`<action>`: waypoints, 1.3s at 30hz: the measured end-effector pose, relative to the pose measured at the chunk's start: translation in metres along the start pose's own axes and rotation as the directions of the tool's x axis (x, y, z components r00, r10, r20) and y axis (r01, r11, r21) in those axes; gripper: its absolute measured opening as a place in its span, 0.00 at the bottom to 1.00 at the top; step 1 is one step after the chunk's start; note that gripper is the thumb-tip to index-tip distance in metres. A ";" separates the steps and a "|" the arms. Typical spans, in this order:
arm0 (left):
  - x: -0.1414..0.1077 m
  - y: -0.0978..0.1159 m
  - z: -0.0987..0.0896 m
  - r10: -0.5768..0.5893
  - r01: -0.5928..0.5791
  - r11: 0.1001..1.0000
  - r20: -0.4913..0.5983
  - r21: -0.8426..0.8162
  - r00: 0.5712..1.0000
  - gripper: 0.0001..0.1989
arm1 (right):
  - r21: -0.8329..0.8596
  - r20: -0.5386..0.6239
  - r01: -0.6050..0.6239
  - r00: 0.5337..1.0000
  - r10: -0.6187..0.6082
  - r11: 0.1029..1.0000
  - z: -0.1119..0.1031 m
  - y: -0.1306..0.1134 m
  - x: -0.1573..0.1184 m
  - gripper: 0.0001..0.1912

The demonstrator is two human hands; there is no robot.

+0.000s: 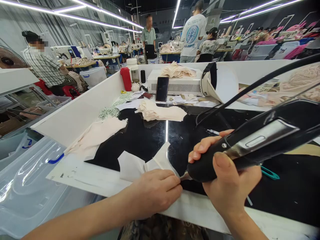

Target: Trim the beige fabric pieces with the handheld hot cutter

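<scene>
My right hand [230, 185] is wrapped round a thick black corded handheld tool [252, 140] with a silver panel; the exact kind of tool is unclear. Its narrow metal tip [186, 176] points left, beside the fingertips of my left hand [160, 191]. Those left fingers are closed on the near edge of a white fabric piece [132, 165], which lies folded at the front of the black work surface [110, 150]. The tip seems to meet the fabric's edge, though my fingers partly hide the contact.
Stacked cream fabric pieces [162, 112] lie farther back, with more pale pieces [97, 136] at left. A phone [162, 89] leans against a vented white box [178, 87]. Teal thread snips [270, 172] rest right of my hand. The tool's black cable [250, 87] arches overhead. People sit and stand beyond.
</scene>
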State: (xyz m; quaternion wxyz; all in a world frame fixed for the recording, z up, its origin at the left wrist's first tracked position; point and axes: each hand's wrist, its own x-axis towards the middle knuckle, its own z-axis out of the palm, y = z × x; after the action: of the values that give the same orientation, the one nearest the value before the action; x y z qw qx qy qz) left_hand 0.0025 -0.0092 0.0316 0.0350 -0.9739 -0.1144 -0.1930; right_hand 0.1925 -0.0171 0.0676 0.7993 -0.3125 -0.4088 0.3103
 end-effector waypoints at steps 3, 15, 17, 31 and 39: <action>-0.003 -0.007 0.008 0.003 -0.003 1.000 0.011 -0.023 1.000 0.10 | 0.001 0.000 0.003 1.000 -0.003 1.000 -0.001 -0.001 -0.001 0.26; -0.013 -0.014 0.013 -0.072 0.070 0.996 -0.045 -0.057 0.996 0.11 | -0.001 -0.011 -0.003 1.000 0.003 1.000 0.000 -0.002 -0.001 0.25; -0.013 -0.013 0.012 -0.091 0.089 0.995 -0.025 -0.051 0.996 0.11 | -0.006 -0.011 -0.014 1.000 0.014 1.000 -0.001 -0.003 -0.001 0.25; -0.017 -0.012 0.014 -0.108 0.101 0.993 -0.116 -0.064 0.987 0.09 | -0.013 -0.018 -0.016 1.000 0.016 1.000 -0.001 -0.003 -0.001 0.24; -0.019 -0.015 0.025 -0.140 0.138 0.990 -0.098 -0.023 0.985 0.08 | -0.031 -0.032 -0.004 0.999 0.003 1.000 -0.001 0.000 0.000 0.21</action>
State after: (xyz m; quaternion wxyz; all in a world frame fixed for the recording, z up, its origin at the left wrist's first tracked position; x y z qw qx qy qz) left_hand -0.0092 0.0036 0.0018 0.0194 -0.9530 -0.1785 -0.2440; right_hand 0.1937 -0.0173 0.0671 0.8004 -0.3303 -0.4001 0.3003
